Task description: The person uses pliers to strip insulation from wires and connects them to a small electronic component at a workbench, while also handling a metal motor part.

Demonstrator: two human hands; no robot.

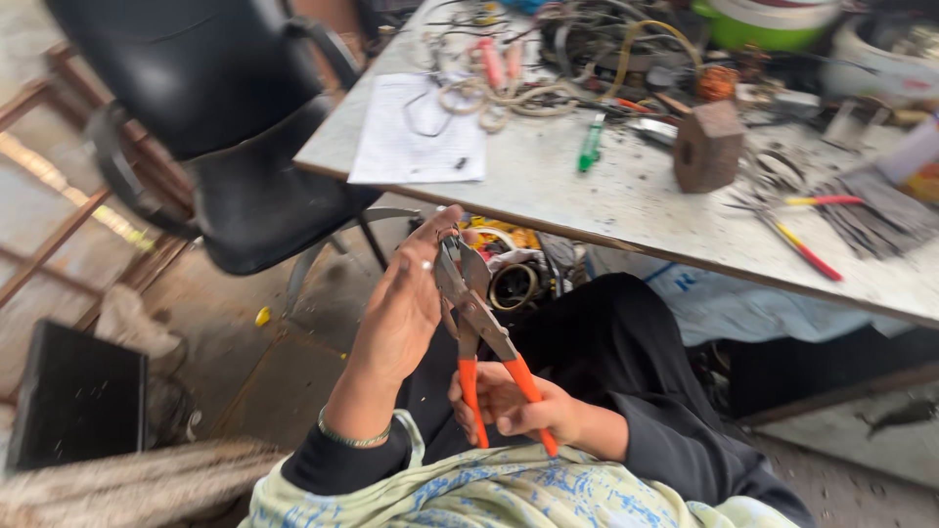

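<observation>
Right hand (514,406): clenched round the orange handles of the tin snips (476,313), low over the lap.
Left hand (406,303): fingers pinch something small at the snips' blades; the piece itself is too small and blurred to name.
Doing it well: judging by the grip, keeping the piece deep between the blades and fingertips off the cutting line looks wisest.
Office chair (235,137): black, beyond the hands.
Surface (587,186): cluttered; green tester screwdriver (590,144), wooden block (708,147), tangled wires smeared by motion.
</observation>
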